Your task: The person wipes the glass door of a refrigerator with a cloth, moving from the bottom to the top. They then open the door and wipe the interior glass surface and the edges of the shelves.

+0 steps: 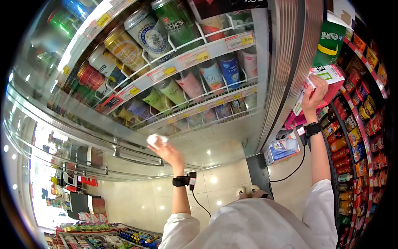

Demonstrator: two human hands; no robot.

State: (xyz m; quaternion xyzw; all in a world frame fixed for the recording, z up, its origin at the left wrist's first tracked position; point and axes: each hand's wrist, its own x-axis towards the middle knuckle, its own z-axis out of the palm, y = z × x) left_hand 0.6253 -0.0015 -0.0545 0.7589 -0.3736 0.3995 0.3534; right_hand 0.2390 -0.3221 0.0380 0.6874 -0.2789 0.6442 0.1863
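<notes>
My left hand (pixel 168 154) is raised at the lower part of a glass cooler door (pixel 207 147). Its fingers are closed on a crumpled white wad (pixel 157 140), blurred by motion, tissue or cloth. To the right, my right hand (pixel 316 93) is curled at the top of a pink and white carton (pixel 332 75). A small white patch shows at its fingertips; I cannot tell whether it is held or part of the carton. Behind the glass, drink cans such as a green one (pixel 176 20) stand on wire racks with price tags.
A metal door frame (pixel 286 62) runs between the cooler and the stacked boxes. A green box (pixel 329 43) sits on the carton, and a blue-white box (pixel 282 150) is on the floor. Snack shelves (pixel 352 137) line the right. Black cables hang from both wristbands.
</notes>
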